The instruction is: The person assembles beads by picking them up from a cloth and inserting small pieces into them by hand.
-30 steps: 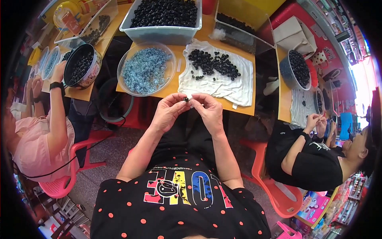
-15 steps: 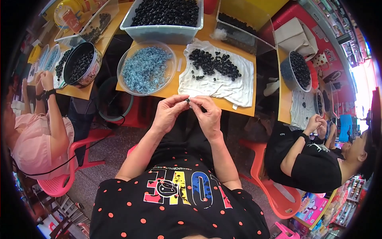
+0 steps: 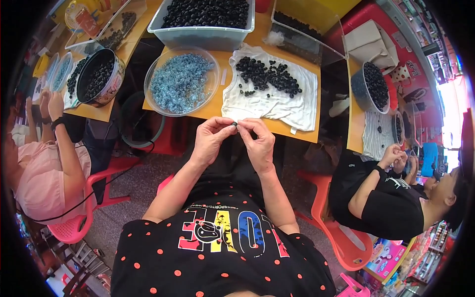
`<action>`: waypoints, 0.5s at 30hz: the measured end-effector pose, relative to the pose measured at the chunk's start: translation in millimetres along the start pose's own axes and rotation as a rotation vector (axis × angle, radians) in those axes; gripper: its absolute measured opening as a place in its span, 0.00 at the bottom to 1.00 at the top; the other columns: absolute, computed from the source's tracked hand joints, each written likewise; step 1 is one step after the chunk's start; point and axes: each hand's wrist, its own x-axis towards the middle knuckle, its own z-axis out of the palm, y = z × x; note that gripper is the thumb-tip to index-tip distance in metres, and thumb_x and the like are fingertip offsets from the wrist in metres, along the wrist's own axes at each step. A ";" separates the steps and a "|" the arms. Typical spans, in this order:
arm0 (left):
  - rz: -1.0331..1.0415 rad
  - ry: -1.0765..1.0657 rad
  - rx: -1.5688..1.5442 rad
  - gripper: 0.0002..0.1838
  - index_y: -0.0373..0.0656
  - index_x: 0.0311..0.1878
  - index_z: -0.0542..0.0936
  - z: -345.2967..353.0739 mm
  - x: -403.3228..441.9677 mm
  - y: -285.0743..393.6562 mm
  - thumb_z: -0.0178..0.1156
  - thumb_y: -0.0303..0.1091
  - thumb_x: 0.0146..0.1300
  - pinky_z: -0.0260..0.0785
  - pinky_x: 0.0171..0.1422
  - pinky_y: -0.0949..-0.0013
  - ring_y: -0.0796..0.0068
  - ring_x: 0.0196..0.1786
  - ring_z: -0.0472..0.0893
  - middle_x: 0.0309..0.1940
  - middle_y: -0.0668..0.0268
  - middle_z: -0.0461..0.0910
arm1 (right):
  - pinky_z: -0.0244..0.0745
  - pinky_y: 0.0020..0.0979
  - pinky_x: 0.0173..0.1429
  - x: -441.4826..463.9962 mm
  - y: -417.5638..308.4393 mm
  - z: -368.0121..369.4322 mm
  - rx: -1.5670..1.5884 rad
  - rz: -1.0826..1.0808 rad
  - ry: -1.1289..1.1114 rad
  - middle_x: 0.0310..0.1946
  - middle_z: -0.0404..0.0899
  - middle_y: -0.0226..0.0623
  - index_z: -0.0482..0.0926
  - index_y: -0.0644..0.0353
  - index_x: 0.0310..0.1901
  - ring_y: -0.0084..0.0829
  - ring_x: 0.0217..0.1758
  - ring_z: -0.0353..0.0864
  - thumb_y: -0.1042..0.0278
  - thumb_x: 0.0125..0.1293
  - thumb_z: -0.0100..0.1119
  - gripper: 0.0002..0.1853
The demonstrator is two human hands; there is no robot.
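Both my hands meet just in front of the table edge, fingertips pinched together. Between them sits a small black bead-like piece (image 3: 234, 123). My left hand (image 3: 212, 140) grips it from the left between thumb and forefinger. From the other side, the thumb and forefinger of my right hand (image 3: 259, 144) close on it too; the fingertips partly hide it. Just beyond my hands lies a white cloth (image 3: 252, 105) with a spread pile of similar black pieces (image 3: 269, 77). Left of the cloth, a clear round tray (image 3: 154, 102) holds many small bluish transparent pieces (image 3: 180, 81).
A large clear tub (image 3: 200, 38) full of black pieces stands at the back of the wooden table (image 3: 300, 134). A clear bin (image 3: 316, 47) is right of it. Co-workers sit either side, a pink sleeve (image 3: 44, 173) left and a black sleeve (image 3: 388, 210) right, at their own tables.
My hands keep nearly the same place and pinch; the black piece between the fingertips shows at a slightly different angle. The whole view has shifted a little.
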 end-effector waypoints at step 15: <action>0.035 -0.008 0.056 0.09 0.34 0.45 0.79 1.9 -3.1 0.5 0.62 0.19 0.61 0.76 0.50 0.73 0.75 0.41 0.82 0.39 0.62 0.82 | 0.73 0.21 0.46 -8.4 3.7 -1.1 0.156 0.170 0.025 0.38 0.82 0.34 0.83 0.67 0.40 0.21 0.41 0.79 0.81 0.60 0.64 0.06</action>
